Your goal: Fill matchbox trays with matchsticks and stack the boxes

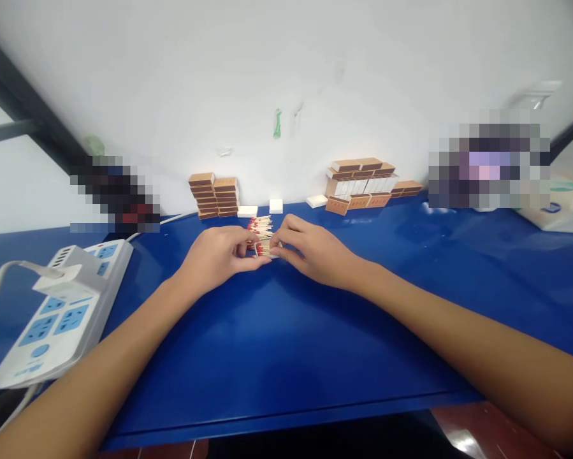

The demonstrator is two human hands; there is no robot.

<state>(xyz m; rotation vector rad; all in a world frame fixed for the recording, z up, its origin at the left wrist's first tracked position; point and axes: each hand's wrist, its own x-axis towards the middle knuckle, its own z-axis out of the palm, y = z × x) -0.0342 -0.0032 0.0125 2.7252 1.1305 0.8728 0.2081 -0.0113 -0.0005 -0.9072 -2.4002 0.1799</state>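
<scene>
**Both hands pinch a small bundle of matches near the back of the worktop**

The left hand (pixel 217 255) and the right hand (pixel 310 252) meet fingertip to fingertip toward the far edge of the blue worktop (pixel 276 344), about midway along it. Both are closed narrowly, thumbs against forefingers, on a few red-tipped matches (pixel 262 239) at the near side of a loose heap. The rest of the heap lies just behind the fingers, heads pointing mostly left. How many sticks are in the pinch is too small to tell.

By the look of it, the step in hand is gathering and squaring up a batch of sticks from the heap. A next move would call for a steady, light pinch so the sticks stay parallel with their heads at one end, and for something to receive them.

White inner trays (pixel 248 211) lie just beyond the heap. Along the back edge, against the wall, stands a stack of brown matchboxes (pixel 214 196) to the left and a larger pile of matchboxes (pixel 362 185) to the right. A white and blue power strip (pixel 61 306) with a plug in it sits at the left edge, well apart from the hands.
</scene>
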